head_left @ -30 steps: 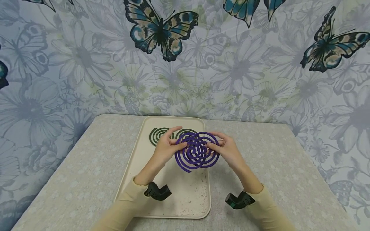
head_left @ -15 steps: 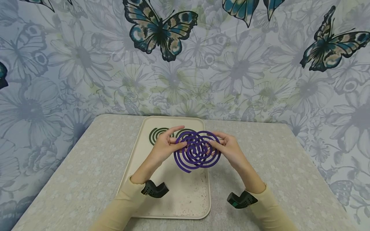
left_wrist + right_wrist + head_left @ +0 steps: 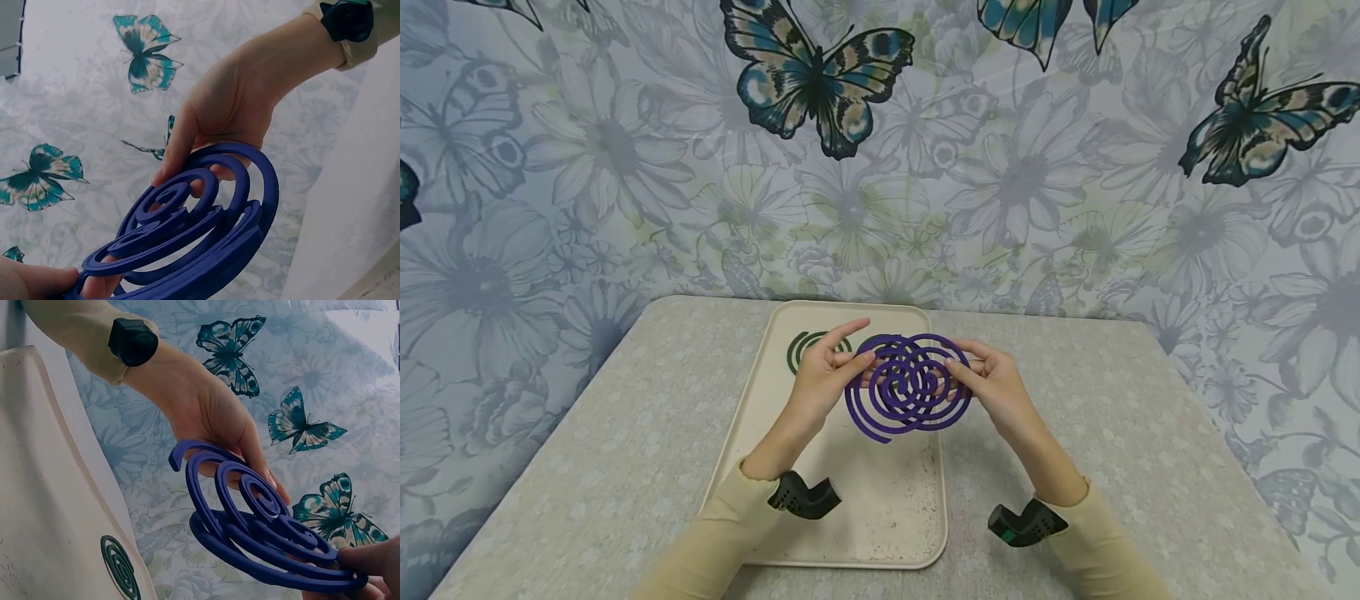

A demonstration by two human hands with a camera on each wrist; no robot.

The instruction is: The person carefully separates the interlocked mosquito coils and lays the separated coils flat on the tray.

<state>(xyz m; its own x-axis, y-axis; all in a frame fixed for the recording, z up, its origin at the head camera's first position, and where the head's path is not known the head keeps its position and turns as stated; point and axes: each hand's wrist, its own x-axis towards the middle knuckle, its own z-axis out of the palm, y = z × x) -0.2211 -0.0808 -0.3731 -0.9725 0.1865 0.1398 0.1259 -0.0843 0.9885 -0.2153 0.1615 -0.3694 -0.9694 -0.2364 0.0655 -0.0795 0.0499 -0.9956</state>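
Two overlapping purple mosquito coils (image 3: 901, 385), nested into one another, are held up over the right part of the tray. My left hand (image 3: 820, 379) pinches their left side, thumb in front and index finger pointing up and away. On the right side, my right hand (image 3: 997, 387) grips the coils between its thumb and the fingers behind. The left wrist view shows the coils (image 3: 270, 181) tilted, their rings standing apart at one end. Green mosquito coils (image 3: 796, 357) lie at the tray's far end, one mostly hidden behind the purple ones.
A cream tray (image 3: 850, 533) with small dark crumbs near its front right corner stands on the grey patterned table (image 3: 1120, 433). Behind the table hangs a butterfly-print cloth (image 3: 1030, 150). Both wrists carry dark cameras (image 3: 805, 496).
The purple coils have risen slightly and shifted a little left. My left hand has moved up, its thumb now nearer the coils' outer left edge. My right hand has moved slightly right.
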